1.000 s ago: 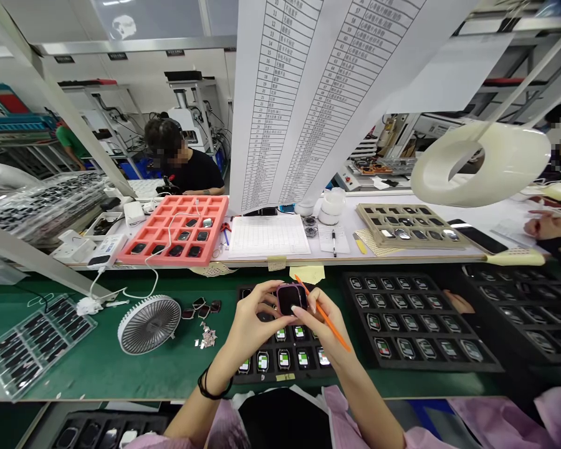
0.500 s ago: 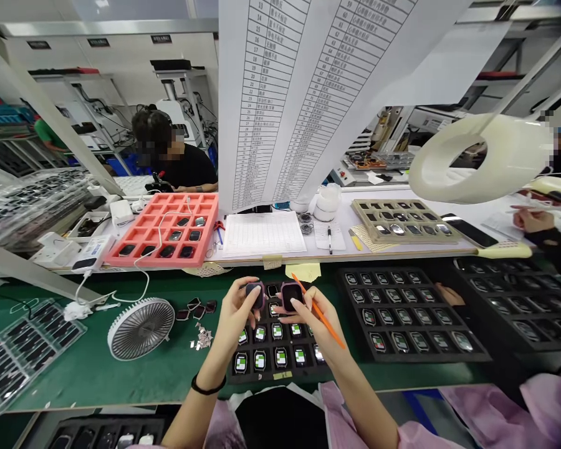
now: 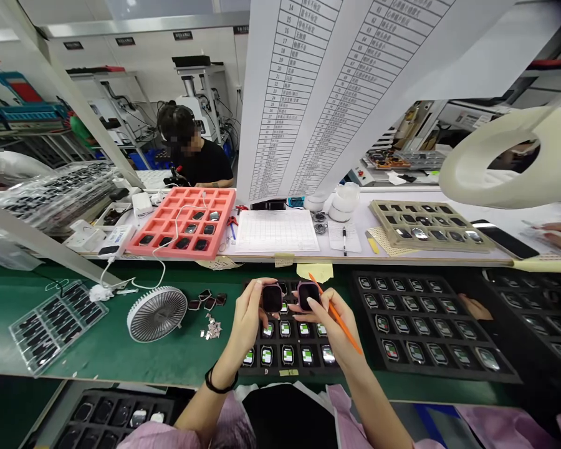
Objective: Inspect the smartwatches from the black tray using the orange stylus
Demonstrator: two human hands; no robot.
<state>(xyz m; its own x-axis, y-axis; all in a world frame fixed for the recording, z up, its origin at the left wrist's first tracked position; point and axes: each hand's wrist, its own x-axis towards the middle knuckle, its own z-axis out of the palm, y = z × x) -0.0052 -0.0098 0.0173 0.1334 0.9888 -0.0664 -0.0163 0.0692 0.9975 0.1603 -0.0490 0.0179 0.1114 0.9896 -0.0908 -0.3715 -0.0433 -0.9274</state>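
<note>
Held in my left hand (image 3: pixel 246 318) is a dark square smartwatch case (image 3: pixel 272 299), its black screen facing me. My right hand (image 3: pixel 336 312) grips a second watch case (image 3: pixel 307 295) with a purplish rim, the thumb on its lower edge. An orange pen-like stick (image 3: pixel 339 318) is also tucked in the right hand, slanting across the fingers. The two watches are side by side, slightly apart. Below them lies a black foam tray (image 3: pixel 287 373) of watches, several with lit green and white screens.
A small fan (image 3: pixel 157 314), loose dark square frames (image 3: pixel 208 301) and metal bits (image 3: pixel 212 328) lie on the left. Another black watch tray (image 3: pixel 430 324) stands right, near another person's hand (image 3: pixel 475 307). On the shelf are a pink tray (image 3: pixel 182 223) and beige tray (image 3: pixel 430 226). A printed sheet (image 3: pixel 318 93) hangs ahead.
My left thumb has come off the face of the left watch, which now shows its whole dark screen. The right hand keeps its hold. The view has swung a little to the left.
</note>
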